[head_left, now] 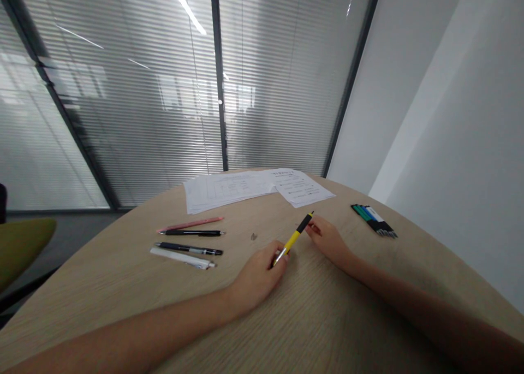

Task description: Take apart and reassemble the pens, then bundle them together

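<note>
My left hand (262,273) is closed around a yellow pen (293,239) with a black grip and a silver end. The pen slants up to the right, its dark tip pointing away from me. Close beside that tip is my right hand (327,240), its fingers curled together; whether something small sits between them I cannot make out. Left of the pen, a tiny dark object (254,236), too small to name, lies on the wooden table (135,286).
At the left lie a pink pen (192,224), a black pen (192,233), a black-and-clear pen (190,248) and a white pen (182,257). Several green, blue and white pens (373,220) are lined up at the right. Printed sheets (229,190) rest at the back. A green chair (24,243) stands left.
</note>
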A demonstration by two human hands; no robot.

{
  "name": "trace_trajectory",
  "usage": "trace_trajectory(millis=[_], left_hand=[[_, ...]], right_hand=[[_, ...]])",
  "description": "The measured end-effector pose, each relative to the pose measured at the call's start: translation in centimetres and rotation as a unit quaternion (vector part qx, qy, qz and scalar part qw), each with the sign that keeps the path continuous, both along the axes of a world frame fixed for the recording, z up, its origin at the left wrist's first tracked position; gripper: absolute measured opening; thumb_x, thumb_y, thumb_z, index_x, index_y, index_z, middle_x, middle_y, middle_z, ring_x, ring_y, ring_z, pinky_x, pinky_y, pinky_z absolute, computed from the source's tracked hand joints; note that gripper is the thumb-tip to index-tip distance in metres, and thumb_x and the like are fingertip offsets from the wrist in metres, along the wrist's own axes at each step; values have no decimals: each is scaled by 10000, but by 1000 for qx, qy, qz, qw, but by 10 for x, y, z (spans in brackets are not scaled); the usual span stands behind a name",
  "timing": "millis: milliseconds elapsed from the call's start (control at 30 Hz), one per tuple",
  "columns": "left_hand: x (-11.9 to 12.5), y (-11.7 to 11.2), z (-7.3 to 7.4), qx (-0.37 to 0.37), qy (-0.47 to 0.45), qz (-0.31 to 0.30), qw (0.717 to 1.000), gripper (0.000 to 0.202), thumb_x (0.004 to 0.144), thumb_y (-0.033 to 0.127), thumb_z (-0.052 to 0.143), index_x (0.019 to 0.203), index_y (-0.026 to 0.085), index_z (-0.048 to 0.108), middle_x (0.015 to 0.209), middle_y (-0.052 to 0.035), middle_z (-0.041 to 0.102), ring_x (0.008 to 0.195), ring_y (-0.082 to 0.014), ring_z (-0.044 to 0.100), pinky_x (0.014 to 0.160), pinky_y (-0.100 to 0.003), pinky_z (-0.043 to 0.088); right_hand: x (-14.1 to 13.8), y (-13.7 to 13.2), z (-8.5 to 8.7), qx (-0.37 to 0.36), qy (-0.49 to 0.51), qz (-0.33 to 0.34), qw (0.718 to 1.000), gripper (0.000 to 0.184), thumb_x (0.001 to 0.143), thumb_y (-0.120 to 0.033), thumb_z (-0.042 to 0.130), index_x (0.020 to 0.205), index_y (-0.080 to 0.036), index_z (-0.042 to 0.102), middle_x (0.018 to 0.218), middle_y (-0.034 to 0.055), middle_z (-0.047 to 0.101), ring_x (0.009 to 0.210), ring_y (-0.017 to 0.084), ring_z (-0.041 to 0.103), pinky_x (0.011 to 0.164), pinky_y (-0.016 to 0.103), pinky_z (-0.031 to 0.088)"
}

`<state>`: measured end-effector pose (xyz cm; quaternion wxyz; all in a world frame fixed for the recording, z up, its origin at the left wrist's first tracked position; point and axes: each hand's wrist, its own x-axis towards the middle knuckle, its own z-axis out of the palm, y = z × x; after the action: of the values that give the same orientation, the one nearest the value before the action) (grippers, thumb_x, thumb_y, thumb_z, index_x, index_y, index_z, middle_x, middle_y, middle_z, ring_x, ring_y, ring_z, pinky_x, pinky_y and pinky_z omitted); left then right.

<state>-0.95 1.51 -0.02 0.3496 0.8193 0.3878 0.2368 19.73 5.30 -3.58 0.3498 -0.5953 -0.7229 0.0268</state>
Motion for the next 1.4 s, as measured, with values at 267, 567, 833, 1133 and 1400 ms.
trace_trajectory(millis=[267, 567, 833, 1133, 1400], left_hand=[[-1, 9, 1, 64, 122, 10, 990, 265, 818, 313, 289, 865, 164, 503, 713, -39, 564, 665, -175, 519, 587, -268, 347], [-1, 5, 1, 111, 219, -16, 969, 242, 813, 295, 297, 828, 179, 509, 688, -27, 568, 641, -165, 532, 552, -252, 346], [-1, 6, 0, 112, 216, -10, 970, 238, 819, 292, 292, 845, 181, 501, 667, -19, 562, 620, -156, 526, 542, -246, 341], [-1, 5, 0, 111, 202, -9, 973, 249, 821, 298, 285, 868, 178, 498, 648, -16, 550, 607, -156, 522, 532, -246, 329], [-1, 5, 1, 111, 212, -8, 971, 239, 814, 289, 292, 867, 184, 500, 660, -18, 556, 613, -154, 522, 532, -243, 320]], right_hand=[[27, -33, 2, -55, 123, 3, 991, 269, 825, -345, 294, 718, -183, 481, 541, -17, 494, 525, 130, 510, 558, 272, 404], [33, -34, 0, -53, 196, -25, 979, 231, 810, -378, 319, 776, -196, 455, 574, -19, 501, 517, 119, 485, 537, 255, 387], [32, -35, 0, -63, 204, -37, 976, 220, 804, -367, 323, 751, -197, 451, 533, -30, 473, 489, 117, 469, 526, 259, 376], [34, -32, -4, -58, 209, -22, 976, 194, 801, -350, 323, 808, -198, 443, 609, -14, 503, 508, 116, 473, 521, 260, 382], [34, -34, -4, -53, 191, -23, 980, 197, 806, -353, 315, 816, -201, 440, 610, -17, 494, 513, 114, 478, 535, 262, 389]])
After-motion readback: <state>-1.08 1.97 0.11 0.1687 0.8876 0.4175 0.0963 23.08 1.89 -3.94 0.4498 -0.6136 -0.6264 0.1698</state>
